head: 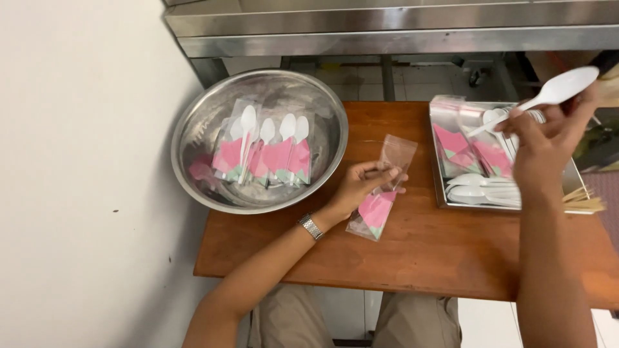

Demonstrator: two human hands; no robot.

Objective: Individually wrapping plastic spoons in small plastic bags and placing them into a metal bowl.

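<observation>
My left hand rests on the wooden table and pinches a clear plastic sleeve with a folded pink and green napkin inside. My right hand is raised over the steel tray and holds a white plastic spoon by its handle, bowl up and to the right. A metal watch sits on my left wrist.
A large steel bowl at the left holds several packed sleeves, each with a spoon and pink napkin. The tray also holds loose white spoons, napkin sleeves and wooden sticks. A steel counter edge runs behind.
</observation>
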